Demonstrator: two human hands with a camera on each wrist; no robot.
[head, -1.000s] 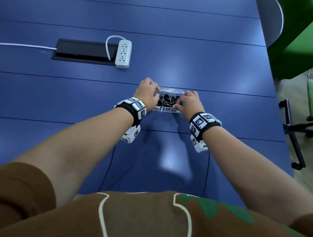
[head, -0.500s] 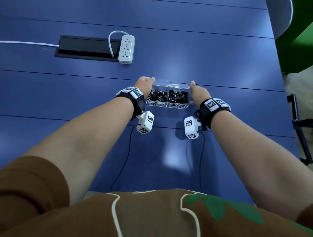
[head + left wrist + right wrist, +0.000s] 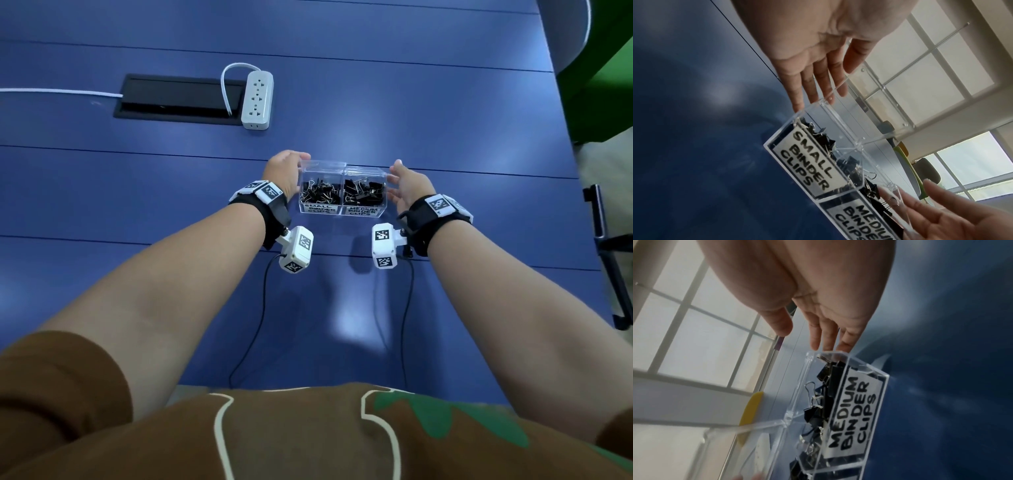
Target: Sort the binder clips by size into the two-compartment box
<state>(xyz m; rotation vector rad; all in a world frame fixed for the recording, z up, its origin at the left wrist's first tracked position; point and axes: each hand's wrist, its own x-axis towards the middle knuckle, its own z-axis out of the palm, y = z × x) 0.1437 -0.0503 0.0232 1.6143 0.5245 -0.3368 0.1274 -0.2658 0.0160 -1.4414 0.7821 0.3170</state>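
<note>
A clear two-compartment box stands on the blue table. Its left part, labelled SMALL BINDER CLIPS, holds small black clips. The right part, labelled MEDIUM BINDER CLIPS, holds bigger black clips. My left hand lies flat against the box's left end, fingers straight along the wall of the box. My right hand is at the right end, its straight fingertips at the corner of the box. Neither hand holds a clip.
A white power strip and a black cable hatch lie at the back left, a white cord running off left. A black chair frame stands past the table's right edge. Two black wrist cables trail toward my body.
Both hands were on top of the box a second ago. They have since moved apart to its two ends, palms facing in, and the clips inside have come into view.
</note>
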